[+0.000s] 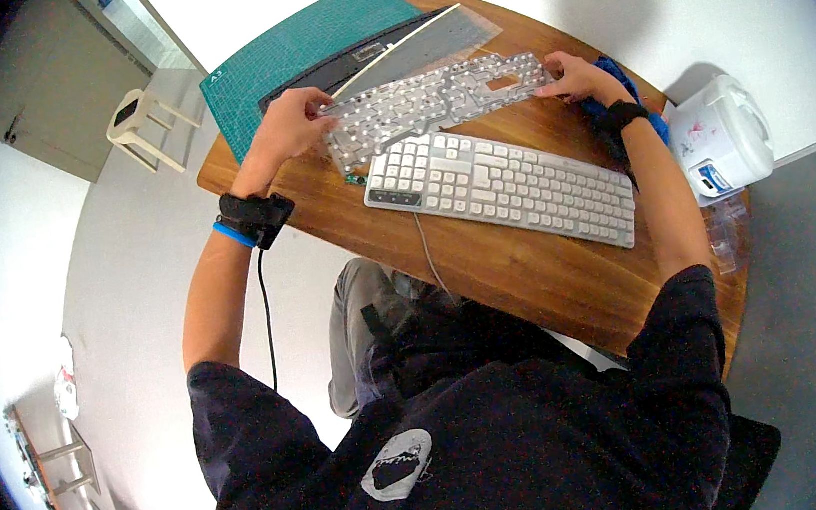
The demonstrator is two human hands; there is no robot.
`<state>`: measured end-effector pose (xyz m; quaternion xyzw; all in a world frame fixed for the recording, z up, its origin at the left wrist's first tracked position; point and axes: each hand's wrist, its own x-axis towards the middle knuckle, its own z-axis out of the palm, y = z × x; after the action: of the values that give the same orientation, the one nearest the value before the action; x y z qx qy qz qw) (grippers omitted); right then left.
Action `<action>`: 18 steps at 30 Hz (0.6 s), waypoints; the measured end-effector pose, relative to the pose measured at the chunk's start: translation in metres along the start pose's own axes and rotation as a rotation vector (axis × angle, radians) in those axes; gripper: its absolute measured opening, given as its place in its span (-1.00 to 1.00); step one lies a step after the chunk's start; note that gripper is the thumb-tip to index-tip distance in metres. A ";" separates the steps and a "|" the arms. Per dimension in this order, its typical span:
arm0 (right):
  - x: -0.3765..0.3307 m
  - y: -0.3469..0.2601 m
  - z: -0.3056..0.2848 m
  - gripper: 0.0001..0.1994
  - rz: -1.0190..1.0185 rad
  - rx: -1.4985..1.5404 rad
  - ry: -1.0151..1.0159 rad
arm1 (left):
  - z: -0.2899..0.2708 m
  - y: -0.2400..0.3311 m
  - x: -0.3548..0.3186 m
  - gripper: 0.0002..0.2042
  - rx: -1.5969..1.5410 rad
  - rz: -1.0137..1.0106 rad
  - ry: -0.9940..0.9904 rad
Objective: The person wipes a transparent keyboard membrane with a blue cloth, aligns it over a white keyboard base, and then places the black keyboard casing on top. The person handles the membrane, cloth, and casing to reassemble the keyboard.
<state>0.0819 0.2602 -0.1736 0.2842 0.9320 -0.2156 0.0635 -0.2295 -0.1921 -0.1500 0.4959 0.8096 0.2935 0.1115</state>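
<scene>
Nearest, a white keyboard (pixel 512 193) is found lying on the wooden table (pixel 521 277). Just beyond it, a clear dotted sheet (pixel 411 103) is held: its left end is pinched by the fingers of the left hand (pixel 293 124), its right end by those of the right hand (pixel 581 81). Positioning of the sheet is judged to be in hand; even, two-handed support without creasing is called for. Farther off, a dark panel (pixel 332 69) is noted against the green mat (pixel 303 40).
</scene>
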 end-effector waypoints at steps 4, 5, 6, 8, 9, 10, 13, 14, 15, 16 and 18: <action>-0.014 -0.035 -0.003 -0.02 0.137 0.315 0.019 | 0.001 -0.020 -0.011 -0.69 0.166 0.052 0.053; -0.009 -0.032 -0.003 -0.03 0.151 0.338 0.018 | 0.003 -0.022 -0.012 -0.70 0.222 0.101 0.068; -0.004 -0.029 -0.002 -0.04 0.163 0.362 0.015 | 0.004 -0.024 -0.011 -0.70 0.213 0.084 0.058; 0.005 -0.030 0.000 -0.08 0.152 0.224 -0.001 | 0.005 -0.021 -0.011 -0.69 0.193 0.042 0.037; 0.010 -0.031 0.001 -0.09 0.146 0.156 -0.009 | 0.005 -0.021 -0.010 -0.70 0.190 0.047 0.038; 0.016 -0.029 0.002 -0.10 0.141 0.136 -0.016 | 0.005 -0.020 -0.010 -0.70 0.187 0.052 0.040; 0.029 -0.024 0.004 -0.15 0.107 0.060 -0.006 | 0.007 -0.024 -0.006 -0.72 0.223 0.119 0.060; 0.032 -0.022 0.004 -0.18 0.080 0.022 0.017 | 0.007 -0.026 -0.005 -0.73 0.244 0.150 0.069; 0.034 -0.020 0.005 -0.20 0.054 -0.015 0.040 | 0.007 -0.029 -0.004 -0.72 0.214 0.130 0.054; 0.034 -0.018 0.007 -0.27 0.006 0.051 0.075 | 0.007 -0.030 -0.002 -0.72 0.182 0.111 0.036; 0.035 -0.012 0.010 -0.39 -0.089 0.181 0.146 | 0.007 -0.035 0.003 -0.72 0.114 0.085 0.000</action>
<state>0.0463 0.2640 -0.1866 0.2621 0.9225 -0.2804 -0.0401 -0.2534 -0.1987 -0.1752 0.5354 0.8033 0.2513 0.0707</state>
